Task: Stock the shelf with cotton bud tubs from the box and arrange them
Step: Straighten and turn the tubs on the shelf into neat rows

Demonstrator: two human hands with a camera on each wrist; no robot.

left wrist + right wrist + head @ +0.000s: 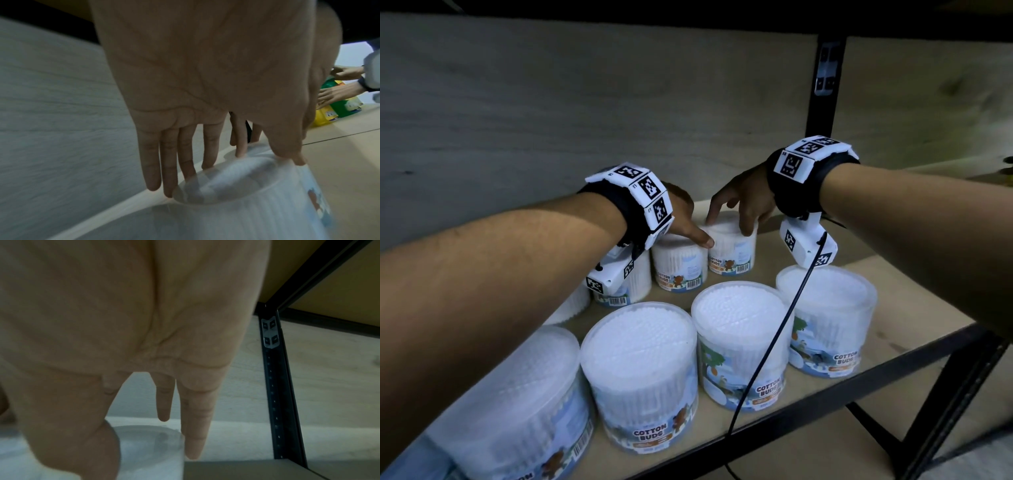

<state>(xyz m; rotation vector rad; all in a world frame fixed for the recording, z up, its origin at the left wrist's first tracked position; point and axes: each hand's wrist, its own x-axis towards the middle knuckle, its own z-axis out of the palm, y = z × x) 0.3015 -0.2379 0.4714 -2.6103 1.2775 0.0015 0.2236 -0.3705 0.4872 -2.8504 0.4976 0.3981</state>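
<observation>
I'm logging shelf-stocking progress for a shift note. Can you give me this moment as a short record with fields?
place: wooden shelf in a black metal frame
stock: cotton bud tubs standing upright in two rows
front row: four tubs in view, such as front tub
held tub: back-row tub, rightmost of its row
left hand: fingers straight, touching the held tub's rim
right hand: fingertips grip the same tub from above
box: not in view

"COTTON BUDS" on tub labels
</observation>
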